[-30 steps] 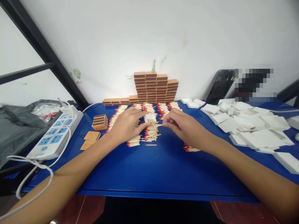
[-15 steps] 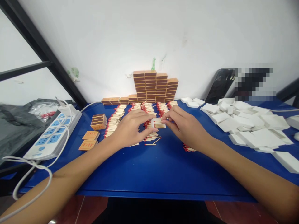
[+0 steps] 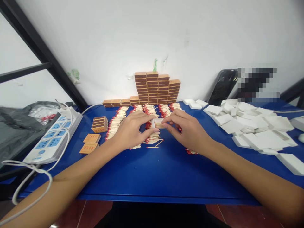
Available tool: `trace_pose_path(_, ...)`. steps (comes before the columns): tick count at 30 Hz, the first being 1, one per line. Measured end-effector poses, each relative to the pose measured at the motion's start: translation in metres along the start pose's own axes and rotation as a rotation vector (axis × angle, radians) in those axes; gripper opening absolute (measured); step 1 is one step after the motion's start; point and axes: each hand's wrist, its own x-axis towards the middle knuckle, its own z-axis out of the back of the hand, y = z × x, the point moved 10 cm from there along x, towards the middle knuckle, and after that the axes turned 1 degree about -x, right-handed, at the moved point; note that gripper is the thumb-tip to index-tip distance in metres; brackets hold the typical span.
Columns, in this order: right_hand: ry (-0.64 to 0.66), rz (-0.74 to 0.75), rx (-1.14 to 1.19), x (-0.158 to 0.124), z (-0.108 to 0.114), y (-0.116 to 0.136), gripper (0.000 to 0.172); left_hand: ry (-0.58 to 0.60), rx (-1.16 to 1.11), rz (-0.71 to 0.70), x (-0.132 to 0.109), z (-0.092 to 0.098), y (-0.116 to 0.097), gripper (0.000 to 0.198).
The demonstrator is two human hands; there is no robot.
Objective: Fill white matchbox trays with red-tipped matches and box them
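You had your left hand (image 3: 133, 129) pinching a white tray (image 3: 153, 123) by one end, thumb near, fingers far, matches in it. Your right hand (image 3: 187, 128) had thumb and fingertips at its other end; exact contact hidden. Both were over rows of red-tipped matches (image 3: 118, 118), well in from the tabletop's (image 3: 142, 180) near edge. Stacked matchboxes (image 3: 152, 90) stood mid far edge, against the wall (image 3: 114, 47). Power strip (image 3: 49, 139) sat along the left edge, two flat boxes (image 3: 91, 138) right of it. White tray pile (image 3: 258, 123) covered the far right corner area.
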Motion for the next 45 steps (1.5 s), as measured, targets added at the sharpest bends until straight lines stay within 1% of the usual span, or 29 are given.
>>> trace_pose_path(1, -0.001, -0.004, 0.005, 0.0, 0.001, 0.0, 0.009, -0.011, 0.031, 0.028, 0.0, 0.002, 0.004, 0.039)
trace_pose_path(2, 0.028, -0.012, 0.011, 0.0, -0.001, 0.0, 0.008, -0.02, 0.061, 0.059, 0.0, 0.003, 0.008, 0.04)
trace_pose_path(3, 0.087, -0.021, 0.022, 0.0, -0.006, 0.0, 0.008, -0.028, 0.087, 0.092, 0.0, 0.005, 0.013, 0.041)
trace_pose_path(7, 0.426, -0.062, 0.081, -0.011, -0.035, 0.001, 0.006, -0.048, 0.133, 0.174, -0.001, 0.01, 0.024, 0.038)
trace_pose_path(8, 0.474, -0.074, 0.091, -0.014, -0.04, 0.001, 0.005, -0.051, 0.137, 0.179, -0.001, 0.011, 0.025, 0.038)
trace_pose_path(10, 0.517, -0.094, 0.104, -0.017, -0.044, 0.001, 0.004, -0.051, 0.143, 0.176, -0.001, 0.011, 0.024, 0.037)
trace_pose_path(16, 0.496, -0.116, 0.186, -0.019, -0.05, 0.011, 0.008, -0.05, 0.159, 0.153, -0.002, 0.009, 0.02, 0.038)
trace_pose_path(19, 0.527, -0.117, 0.22, -0.021, -0.057, 0.018, 0.005, -0.05, 0.162, 0.142, -0.002, 0.009, 0.019, 0.037)
trace_pose_path(21, 0.56, -0.122, 0.226, -0.023, -0.06, 0.019, 0.007, -0.054, 0.168, 0.13, -0.002, 0.01, 0.018, 0.037)
trace_pose_path(26, 0.578, -0.139, 0.214, -0.022, -0.055, 0.009, 0.006, -0.052, 0.177, 0.118, -0.002, 0.009, 0.018, 0.038)
trace_pose_path(29, 0.62, -0.15, 0.204, -0.024, -0.056, 0.003, 0.006, -0.047, 0.172, 0.11, -0.001, 0.009, 0.017, 0.037)
trace_pose_path(32, 0.659, -0.159, 0.195, -0.026, -0.057, 0.002, 0.011, -0.046, 0.17, 0.103, -0.001, 0.009, 0.017, 0.036)
trace_pose_path(34, 0.641, -0.165, 0.174, -0.025, -0.054, 0.003, 0.013, -0.046, 0.176, 0.095, -0.001, 0.009, 0.017, 0.035)
trace_pose_path(36, 0.588, -0.177, 0.162, -0.02, -0.047, 0.004, 0.015, -0.053, 0.178, 0.089, -0.001, 0.01, 0.017, 0.036)
trace_pose_path(40, 0.505, -0.214, 0.201, -0.015, -0.039, 0.005, 0.012, -0.048, 0.177, 0.091, -0.002, 0.01, 0.018, 0.037)
trace_pose_path(42, 0.476, -0.181, 0.243, -0.013, -0.038, 0.011, 0.015, -0.041, 0.176, 0.089, -0.001, 0.009, 0.017, 0.036)
trace_pose_path(45, 0.426, -0.111, 0.297, -0.009, -0.033, 0.021, 0.025, -0.046, 0.175, 0.082, -0.001, 0.009, 0.016, 0.037)
